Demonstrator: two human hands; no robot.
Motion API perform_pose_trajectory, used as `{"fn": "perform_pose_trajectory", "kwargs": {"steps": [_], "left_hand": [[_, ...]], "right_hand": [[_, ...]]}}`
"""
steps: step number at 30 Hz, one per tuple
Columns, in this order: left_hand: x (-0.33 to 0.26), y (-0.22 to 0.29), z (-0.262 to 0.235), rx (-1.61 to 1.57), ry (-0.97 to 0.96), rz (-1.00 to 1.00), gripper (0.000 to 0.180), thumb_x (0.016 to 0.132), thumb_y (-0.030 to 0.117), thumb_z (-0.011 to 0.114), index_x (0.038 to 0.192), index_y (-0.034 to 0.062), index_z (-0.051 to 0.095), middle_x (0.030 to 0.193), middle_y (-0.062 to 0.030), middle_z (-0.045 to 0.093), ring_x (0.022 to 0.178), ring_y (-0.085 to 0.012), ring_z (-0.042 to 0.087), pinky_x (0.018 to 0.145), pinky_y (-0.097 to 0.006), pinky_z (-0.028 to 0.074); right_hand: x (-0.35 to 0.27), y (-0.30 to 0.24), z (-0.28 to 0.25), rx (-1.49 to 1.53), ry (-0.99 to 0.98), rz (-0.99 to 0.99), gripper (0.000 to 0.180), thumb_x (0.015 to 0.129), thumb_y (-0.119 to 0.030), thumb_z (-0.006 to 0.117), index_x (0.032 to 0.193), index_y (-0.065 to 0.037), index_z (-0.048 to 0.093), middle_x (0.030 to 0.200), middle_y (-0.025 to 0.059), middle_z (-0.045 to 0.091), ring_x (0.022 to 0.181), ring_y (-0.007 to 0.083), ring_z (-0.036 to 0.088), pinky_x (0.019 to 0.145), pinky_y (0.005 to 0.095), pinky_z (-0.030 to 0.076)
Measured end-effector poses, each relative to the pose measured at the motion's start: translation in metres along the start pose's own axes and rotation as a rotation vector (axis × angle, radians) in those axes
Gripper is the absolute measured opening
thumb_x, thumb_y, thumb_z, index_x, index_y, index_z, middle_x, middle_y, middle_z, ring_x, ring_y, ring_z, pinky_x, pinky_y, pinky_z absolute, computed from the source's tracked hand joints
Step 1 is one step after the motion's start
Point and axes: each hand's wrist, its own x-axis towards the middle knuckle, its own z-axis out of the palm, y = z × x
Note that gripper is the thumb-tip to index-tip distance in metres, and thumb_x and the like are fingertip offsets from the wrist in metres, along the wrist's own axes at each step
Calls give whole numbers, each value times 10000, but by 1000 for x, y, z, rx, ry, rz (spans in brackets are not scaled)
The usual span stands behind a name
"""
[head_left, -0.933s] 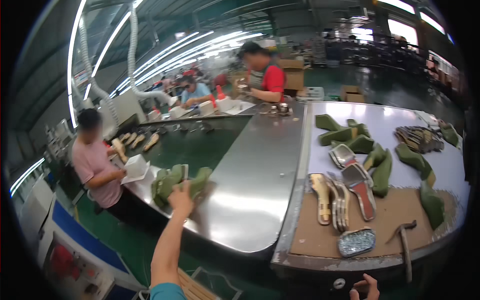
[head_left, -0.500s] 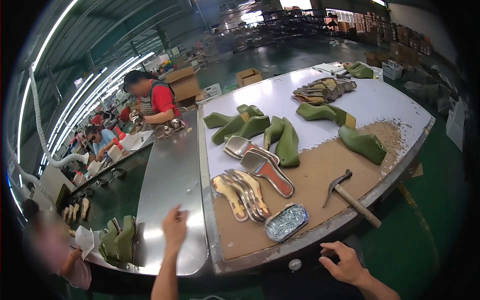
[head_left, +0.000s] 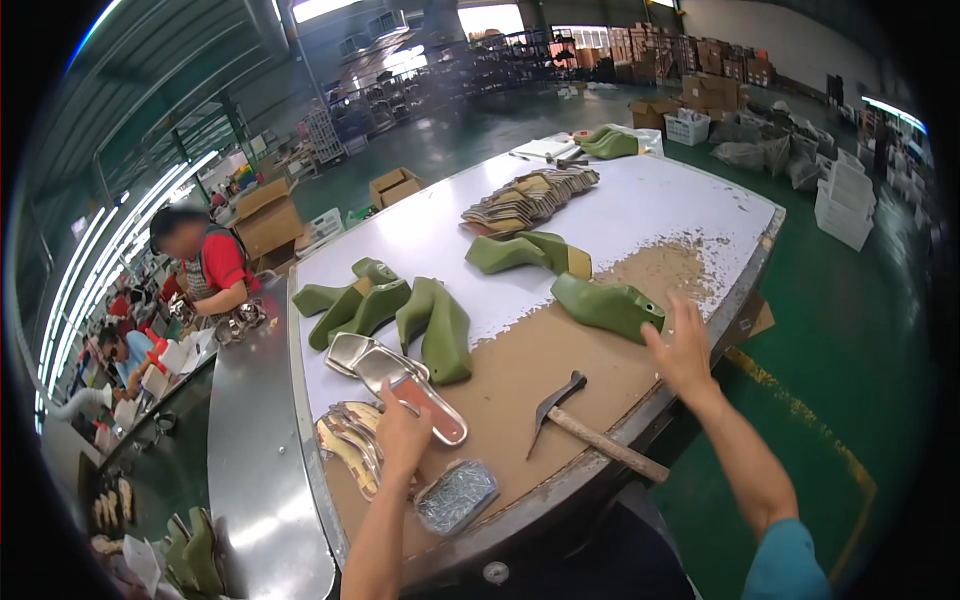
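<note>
My left hand (head_left: 403, 440) reaches over the sandal insole (head_left: 440, 408) with an orange-red face and silvery rim. Its index finger and thumb are apart across the insole; I cannot tell whether they press on it. Beneath and left of that hand lie several yellowish insoles (head_left: 345, 440) with shiny edges. My right hand (head_left: 685, 355) is at the end of a green shoe last (head_left: 605, 303), fingers spread and thumb close to it; contact is unclear. Between the hands lies a hammer (head_left: 600, 440) with a wooden handle, and nearer me a tray of small metal nails (head_left: 455, 497).
More green shoe lasts (head_left: 440, 330) lie at the table's left and middle. Layered insoles (head_left: 530, 200) are piled farther back. A metal counter (head_left: 250, 440) adjoins the left edge. A person in red (head_left: 215, 265) works beyond it. White crates (head_left: 845, 205) stand on the floor at right.
My view has swung to the right. My left hand has gone from above the metal counter to the insole; my right hand has moved from the table's front edge forward to the green shoe last.
</note>
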Motion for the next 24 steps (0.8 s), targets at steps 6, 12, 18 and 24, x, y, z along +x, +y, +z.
{"fn": "perform_pose_trajectory", "kwargs": {"steps": [6,12,18,24], "left_hand": [[0,-17,0,-494,176,-68,920,845,108,673,1564,-123,147,749,-56,620,663,-146,600,665,-297,514],[6,-51,-12,-588,87,-157,567,907,101,594,1408,-147,497,897,-131,690,787,-165,649,692,-301,519],[-5,8,-10,67,43,-97,765,779,495,783,1300,-40,619,1131,-237,699,1080,-381,674,936,-459,523],[11,8,-12,-149,-59,-120,839,715,509,852,1287,-53,608,1192,-257,680,1101,-350,671,949,-410,524]], "right_hand": [[38,40,58,198,-424,137,473,908,-213,705,1315,-14,570,1109,249,685,1062,423,648,936,472,504],[61,44,61,101,-369,-53,413,891,-186,705,1258,-27,603,1152,211,672,1069,404,640,924,477,502],[47,-67,127,279,-284,-322,487,865,-224,737,1291,-43,585,1263,218,605,1147,401,600,969,513,483],[18,-178,227,387,-659,-77,729,904,-404,698,1457,-24,414,1343,278,538,1185,462,581,1011,551,470]]}}
